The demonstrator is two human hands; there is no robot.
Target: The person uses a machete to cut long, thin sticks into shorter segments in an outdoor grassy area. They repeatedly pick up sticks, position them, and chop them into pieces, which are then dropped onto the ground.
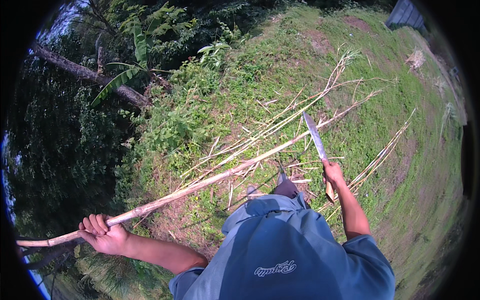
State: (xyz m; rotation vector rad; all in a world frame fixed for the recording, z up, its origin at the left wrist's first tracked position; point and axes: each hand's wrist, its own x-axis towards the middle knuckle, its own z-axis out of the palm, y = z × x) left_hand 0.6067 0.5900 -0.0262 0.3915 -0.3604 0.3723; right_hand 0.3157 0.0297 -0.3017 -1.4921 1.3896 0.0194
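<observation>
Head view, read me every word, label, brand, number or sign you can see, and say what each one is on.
Shirt: one piece of white, slanted script on the blue cloth; I don't copy out printed words.
Knife: no lettering that I can make out.
Stalk: none to be seen.
Elsewhere: no other text that I can make out.

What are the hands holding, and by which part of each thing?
The left hand grips a long stick toward its left end in the picture; the right hand holds a big knife by the handle.
</observation>
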